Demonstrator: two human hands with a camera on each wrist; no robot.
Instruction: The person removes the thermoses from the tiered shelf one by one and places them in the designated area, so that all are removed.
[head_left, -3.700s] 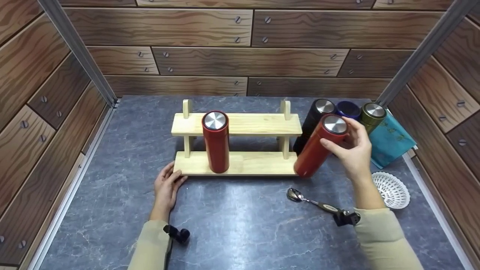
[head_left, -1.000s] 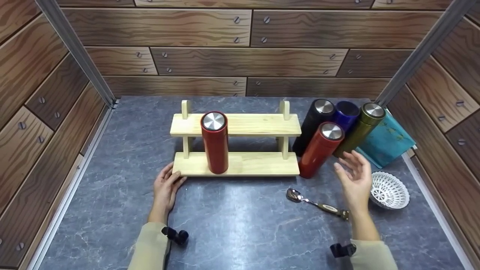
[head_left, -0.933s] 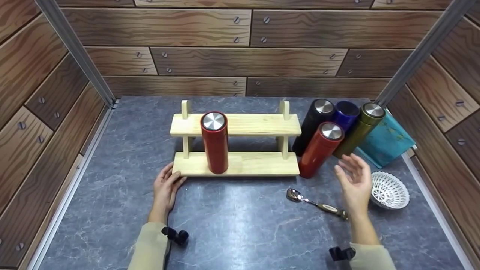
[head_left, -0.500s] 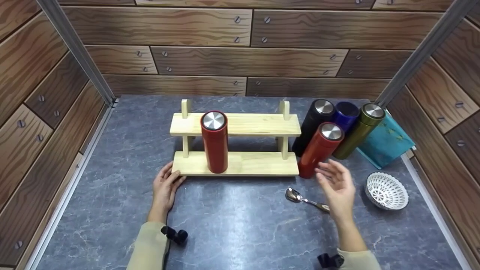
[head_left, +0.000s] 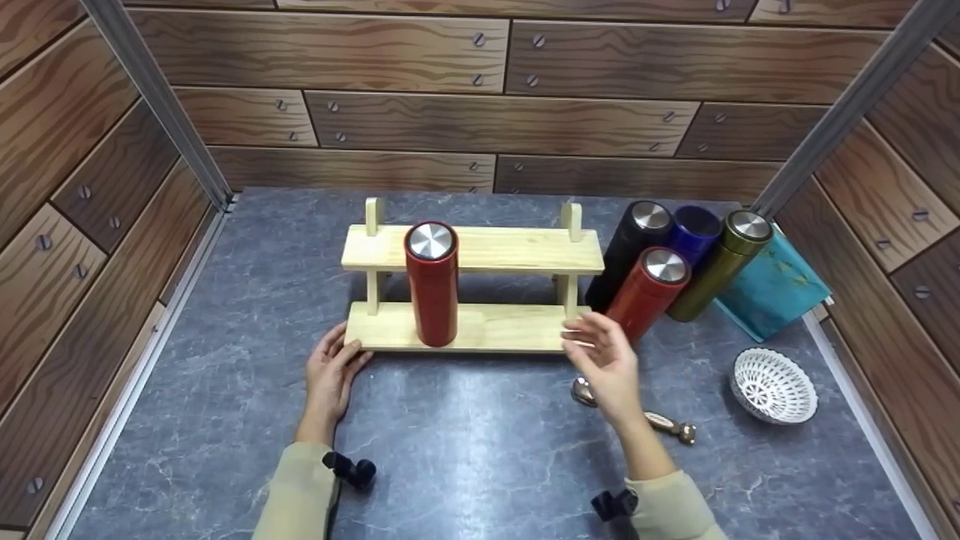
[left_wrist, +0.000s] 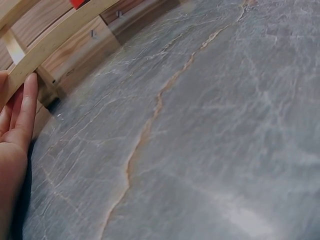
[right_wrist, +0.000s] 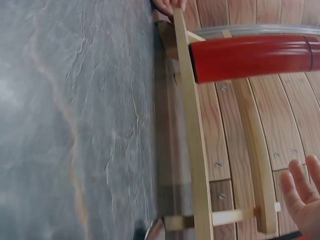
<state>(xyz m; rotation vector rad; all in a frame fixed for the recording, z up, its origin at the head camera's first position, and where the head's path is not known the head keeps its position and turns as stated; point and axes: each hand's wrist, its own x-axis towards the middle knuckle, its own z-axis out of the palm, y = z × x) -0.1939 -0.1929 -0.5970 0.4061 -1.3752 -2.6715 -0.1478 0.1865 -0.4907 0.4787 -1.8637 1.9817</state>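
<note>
A two-tier pale wooden rack (head_left: 525, 251) stands mid-table. Its lower board bears an upright red flask (head_left: 436, 304) with a silver lid, left of centre. At the board's left end my left hand (head_left: 328, 381) grips the edge, thumb on top; the left wrist view shows the fingers (left_wrist: 29, 107) beneath the board. My right hand (head_left: 609, 367) hovers by the right end of the rack, fingers loosely bent and holding nothing. Behind it stands another red flask (head_left: 646, 296), its base hidden by the hand. The right hand also covers the middle of a spoon (head_left: 670, 427) on the table.
A black flask (head_left: 622, 251), a blue one (head_left: 694, 232) and an olive-green one (head_left: 712, 274) cluster behind the right red flask. Beyond them lies a turquoise packet (head_left: 776, 285). A white woven basket (head_left: 776, 386) sits at the right. Wood-patterned walls enclose the table.
My right hand has let go of the right red flask, which now stands upright beside the rack. The hand then moved left to the rack's right end. My left hand has stayed put.
</note>
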